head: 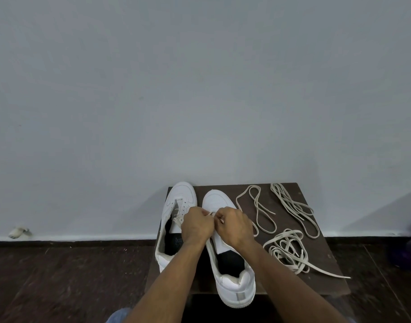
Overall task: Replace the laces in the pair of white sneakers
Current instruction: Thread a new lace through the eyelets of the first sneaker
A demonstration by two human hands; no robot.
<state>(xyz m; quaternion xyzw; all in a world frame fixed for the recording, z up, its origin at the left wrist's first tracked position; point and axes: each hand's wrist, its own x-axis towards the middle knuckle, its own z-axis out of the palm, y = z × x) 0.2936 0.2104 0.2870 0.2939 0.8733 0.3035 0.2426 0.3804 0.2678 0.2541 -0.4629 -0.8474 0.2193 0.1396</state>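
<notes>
Currently, an unlaced white leather sneaker (176, 220) is seen at the left edge of the small dark wooden table (300, 194). Beside it, a second white sneaker (232, 276) is being worked: the left hand (196, 226) and right hand (234, 226) are curled over its eyelets, each pinching a thin cream lace end (211, 214). To the right, three loose beige laces (288, 250) are left lying. Even tension is advised; the lace should be kept flat and untwisted.
</notes>
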